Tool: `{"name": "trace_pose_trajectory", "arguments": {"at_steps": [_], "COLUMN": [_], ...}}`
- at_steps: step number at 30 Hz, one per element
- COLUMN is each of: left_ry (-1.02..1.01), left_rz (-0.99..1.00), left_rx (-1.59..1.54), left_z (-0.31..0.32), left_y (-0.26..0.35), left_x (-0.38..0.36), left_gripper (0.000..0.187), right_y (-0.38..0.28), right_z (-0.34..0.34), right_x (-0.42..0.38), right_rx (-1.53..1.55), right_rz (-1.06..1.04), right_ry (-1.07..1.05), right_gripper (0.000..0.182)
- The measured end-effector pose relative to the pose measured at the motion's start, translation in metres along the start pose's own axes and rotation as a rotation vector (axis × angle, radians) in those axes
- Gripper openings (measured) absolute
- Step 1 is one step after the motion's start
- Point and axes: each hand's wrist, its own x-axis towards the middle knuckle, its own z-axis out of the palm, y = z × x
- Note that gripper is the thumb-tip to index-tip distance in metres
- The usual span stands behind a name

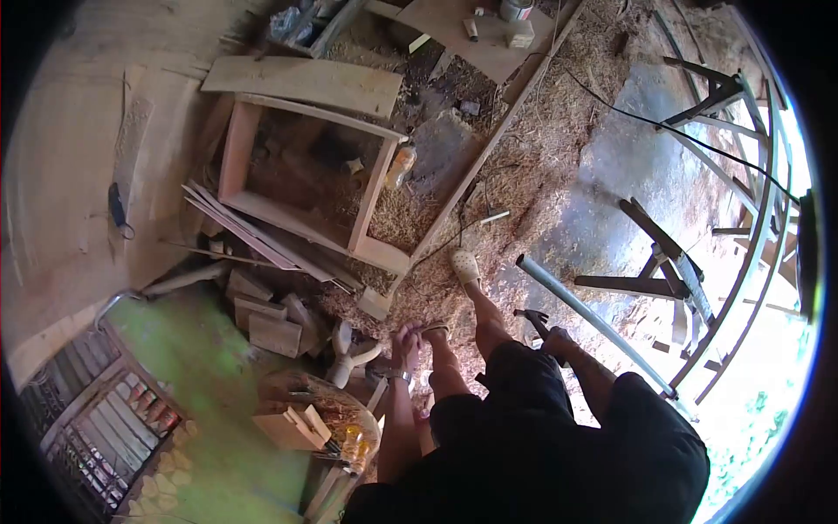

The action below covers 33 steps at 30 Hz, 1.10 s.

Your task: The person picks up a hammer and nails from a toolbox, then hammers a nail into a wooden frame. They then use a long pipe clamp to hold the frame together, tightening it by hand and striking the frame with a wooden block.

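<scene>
My right hand (pixel 558 343) is wrapped round the handle of a hammer (pixel 532 320), whose head points away from me, beside my right leg. My left hand (pixel 405 346), with a watch (pixel 399 375) at the wrist, is next to my left foot. Its fingers look closed; anything between them is too small to make out. A pale clog (pixel 464 264) covers my right foot on the shavings. Farther ahead lies a rectangular wooden frame (pixel 377 196), its near corner by a long wooden strip (pixel 502 127). A small wood block (pixel 375 304) lies at that corner.
Wood offcuts (pixel 273 327) and thin boards (pixel 253 234) lie to the left. A round stool-like surface (pixel 297 384) carries wood pieces and a yellow bottle (pixel 353 444). On the right are a metal pipe (pixel 589 314), a wooden trestle (pixel 661 253) and a black cable (pixel 642 118).
</scene>
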Motion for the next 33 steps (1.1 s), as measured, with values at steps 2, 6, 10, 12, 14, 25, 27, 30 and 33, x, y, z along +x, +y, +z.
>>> {"name": "trace_pose_trajectory", "arguments": {"at_steps": [2, 6, 10, 12, 14, 25, 27, 30, 33], "left_ry": [-0.045, -0.119, -0.081, 0.005, 0.043, 0.014, -0.045, -0.124, -0.186], "left_rz": [0.169, -0.227, -0.324, -0.262, -0.283, 0.05, 0.047, -0.027, 0.032], "left_rx": [0.425, 0.383, 0.272, 0.359, 0.421, 0.254, 0.328, 0.367, 0.389], "left_z": [-0.009, -0.007, -0.016, -0.013, -0.004, 0.032, 0.032, 0.022, -0.013], "left_y": [-0.029, -0.038, -0.061, -0.053, -0.009, 0.116, 0.127, 0.101, 0.0], "left_x": [-0.028, -0.08, -0.091, -0.091, -0.09, -0.043, -0.043, -0.03, 0.025], "left_gripper": [0.025, 0.025, 0.031, 0.028, 0.023, 0.033, 0.034, 0.032, 0.026], "right_y": [-0.017, -0.036, -0.055, -0.063, -0.07, -0.045, -0.033, 0.011, 0.036], "right_z": [-0.007, -0.004, -0.012, -0.017, -0.032, 0.006, 0.01, 0.0, 0.006], "right_x": [-0.014, -0.009, 0.002, 0.008, -0.003, -0.007, -0.029, -0.056, -0.088], "right_rx": [0.115, 0.011, 0.086, 0.146, 0.186, 0.308, 0.23, 0.39, 0.491], "right_rz": [0.003, -0.004, -0.116, -0.155, -0.252, -0.215, -0.165, -0.197, -0.14], "right_ry": [-0.054, 0.053, 0.101, 0.147, 0.128, 0.244, 0.372, 0.04, -0.041], "right_gripper": [0.047, 0.064, 0.069, 0.07, 0.064, 0.048, 0.049, 0.058, 0.058]}}
